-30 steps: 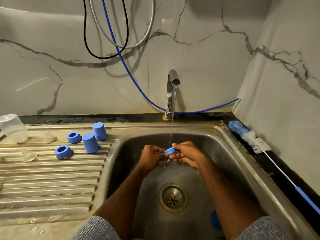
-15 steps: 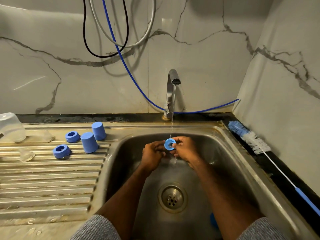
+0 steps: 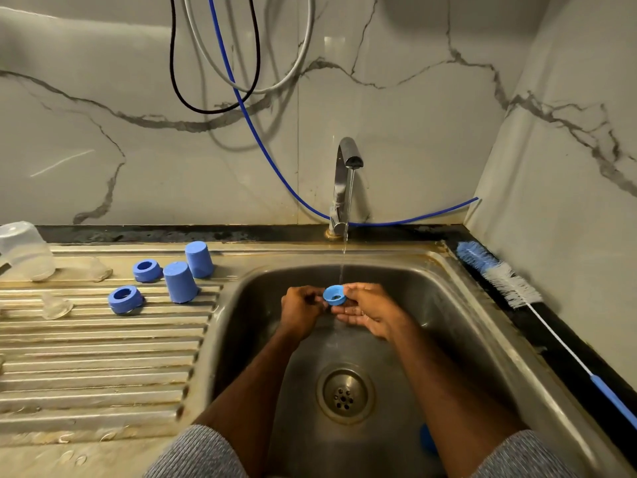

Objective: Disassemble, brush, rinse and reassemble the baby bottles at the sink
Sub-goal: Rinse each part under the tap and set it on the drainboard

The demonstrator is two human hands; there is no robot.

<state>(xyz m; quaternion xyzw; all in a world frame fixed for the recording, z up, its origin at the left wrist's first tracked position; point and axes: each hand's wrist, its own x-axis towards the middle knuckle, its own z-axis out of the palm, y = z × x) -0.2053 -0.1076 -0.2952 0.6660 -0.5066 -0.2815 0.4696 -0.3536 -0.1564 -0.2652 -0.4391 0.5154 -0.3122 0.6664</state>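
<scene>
A blue screw ring (image 3: 334, 295) is held under the thin water stream from the tap (image 3: 345, 181), over the steel sink basin (image 3: 448, 326). My left hand (image 3: 300, 310) pinches its left edge and my right hand (image 3: 370, 310) holds its right side, palm partly up beneath it. The ring's opening faces up toward me. On the drainboard (image 3: 103, 357) stand two blue caps (image 3: 180, 282) (image 3: 199, 259) and two more blue rings (image 3: 147, 270) (image 3: 124, 299). Clear teats (image 3: 55, 307) (image 3: 98, 269) and a clear upturned bottle (image 3: 24, 251) lie at the far left.
A long bottle brush (image 3: 499, 277) with blue and white bristles lies on the dark counter right of the sink. Another blue piece (image 3: 427, 439) sits at the basin's near right, partly behind my arm. The drain (image 3: 344, 395) is below my hands. Hoses hang on the marble wall.
The ring has been turned in my hands under the stream, from edge-on to facing me to opening upward. My right palm has opened beneath it.
</scene>
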